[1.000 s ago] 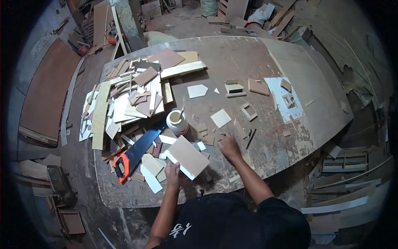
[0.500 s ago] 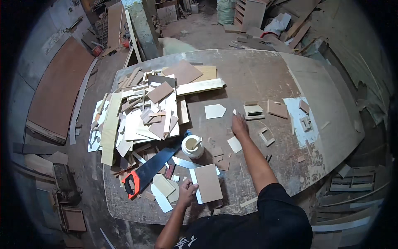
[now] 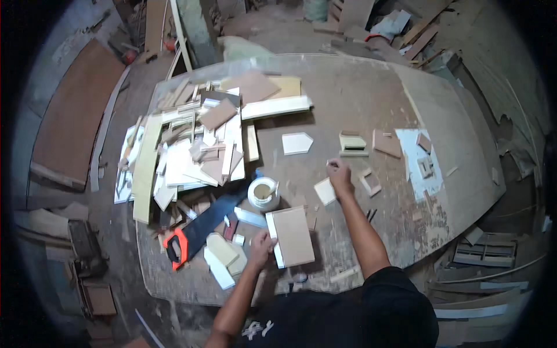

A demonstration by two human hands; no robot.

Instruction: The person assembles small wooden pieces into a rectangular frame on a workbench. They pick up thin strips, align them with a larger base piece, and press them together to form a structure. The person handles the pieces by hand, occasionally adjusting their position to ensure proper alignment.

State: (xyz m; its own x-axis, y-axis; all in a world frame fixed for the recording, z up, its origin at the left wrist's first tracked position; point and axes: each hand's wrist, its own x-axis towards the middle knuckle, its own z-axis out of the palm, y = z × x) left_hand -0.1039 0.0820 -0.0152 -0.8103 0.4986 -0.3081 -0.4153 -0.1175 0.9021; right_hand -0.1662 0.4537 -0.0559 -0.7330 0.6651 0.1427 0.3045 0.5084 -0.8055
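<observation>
My left hand (image 3: pixel 263 248) grips the left edge of a brown rectangular board (image 3: pixel 294 236) with a white strip along that side, held near the table's front edge. Farther right, my right hand (image 3: pixel 341 176) is closed in a pinch on a small white piece (image 3: pixel 329 163), which is mostly hidden by the fingertips. Just below it lies a pale square piece (image 3: pixel 325 191). A white open jar (image 3: pixel 263 194) with a stick in it stands beyond the board. Left of the jar lies a handsaw (image 3: pixel 180 246) with an orange and black handle.
Wood offcuts (image 3: pixel 217 116) are heaped on the table's left. A pale pointed piece (image 3: pixel 297 143) lies mid-table. Toward the right are a small pale wooden assembly (image 3: pixel 353 144), a small frame (image 3: pixel 369 182), a brown block (image 3: pixel 387 143) and a white sheet (image 3: pixel 415 168) carrying small parts.
My right hand has drawn back toward me, its fingers bent in more. The board, still in my left hand, has shifted slightly. The whole view has tilted a little.
</observation>
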